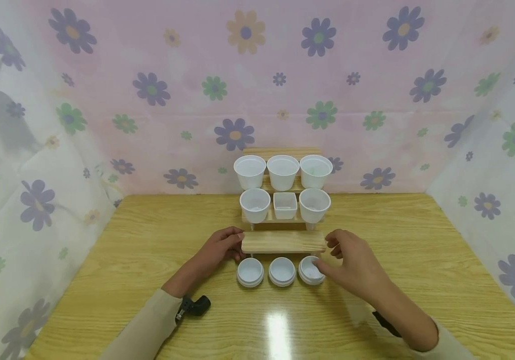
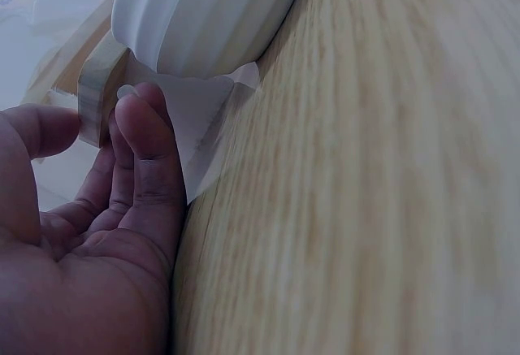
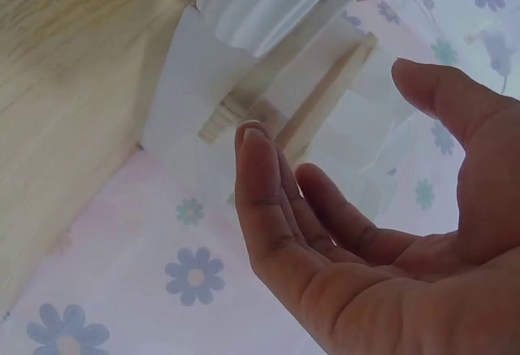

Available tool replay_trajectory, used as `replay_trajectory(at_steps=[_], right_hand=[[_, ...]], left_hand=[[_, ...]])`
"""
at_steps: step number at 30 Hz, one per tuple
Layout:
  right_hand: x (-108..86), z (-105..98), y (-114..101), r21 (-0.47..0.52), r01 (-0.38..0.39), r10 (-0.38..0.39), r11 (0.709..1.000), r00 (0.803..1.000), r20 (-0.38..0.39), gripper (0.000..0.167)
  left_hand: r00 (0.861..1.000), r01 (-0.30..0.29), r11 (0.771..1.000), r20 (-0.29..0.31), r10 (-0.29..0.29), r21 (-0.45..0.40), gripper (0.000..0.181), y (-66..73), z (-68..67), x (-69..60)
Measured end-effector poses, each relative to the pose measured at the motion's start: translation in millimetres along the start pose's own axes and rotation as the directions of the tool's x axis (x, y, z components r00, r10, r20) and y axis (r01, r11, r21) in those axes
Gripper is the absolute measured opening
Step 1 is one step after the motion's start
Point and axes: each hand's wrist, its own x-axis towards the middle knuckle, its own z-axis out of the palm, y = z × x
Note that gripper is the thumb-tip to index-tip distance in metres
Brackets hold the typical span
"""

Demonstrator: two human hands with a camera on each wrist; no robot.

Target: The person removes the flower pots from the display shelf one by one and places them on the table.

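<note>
A: What is the left hand [image 1: 218, 248] up to?

B: It grasps the left end of the front plank [image 1: 283, 242]. In the left wrist view the thumb lies against one side of the wood and the fingers curl up by the other.

A: And the right hand [image 1: 355, 262]?

B: Released. It hangs just beside the plank's right end, fingers loosely bent, thumb well apart from them. In the head view that thumb overlaps the rim of the right-hand bowl [image 1: 309, 276]; whether the two touch, I cannot tell.

A: Where exactly is the plank?

B: Level across the middle of the bench [image 1: 149, 230], just behind a row of three small white bowls and in front of two more wooden tiers [image 1: 282, 151]. I can't make out whether it is joined to those.

A: What do the tiers carry?

B: The rear one has three round white cups [image 1: 283, 172] side by side. The nearer one has two round cups [image 1: 255, 206] with a square cup [image 1: 285, 206] between them.

A: And beyond the bench?

B: Cloth [image 1: 185, 65] printed with purple, green and orange flowers, at the back and both sides.
</note>
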Motion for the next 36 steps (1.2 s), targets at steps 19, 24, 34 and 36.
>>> replay_trajectory(at_steps=[19, 24, 34, 36], right_hand=[[22.7, -13, 2, 0.036, 0.055, -0.044, 0.998, 0.966, -0.254, 0.053], [28.2, -13, 2, 0.043, 0.076, -0.060, 0.996, 0.953, -0.296, 0.059], [43.2, -14, -3, 0.091, 0.044, -0.012, 0.995, 0.948, -0.319, 0.065], [46.2, -15, -4, 0.096, 0.040, -0.007, 0.995, 0.948, -0.317, 0.068]], left_hand=[[1.000, 0.009, 1.000, -0.006, -0.009, 0.008, 0.036, -1.2, -0.6, 1.5], [1.000, 0.005, 1.000, -0.003, -0.005, 0.001, 0.035, -1.3, -0.6, 0.6], [1.000, 0.006, 1.000, 0.000, -0.006, 0.000, 0.037, -0.9, -0.5, 0.9], [1.000, 0.006, 1.000, 0.000, -0.006, -0.001, 0.037, -1.0, -0.9, 1.2]])
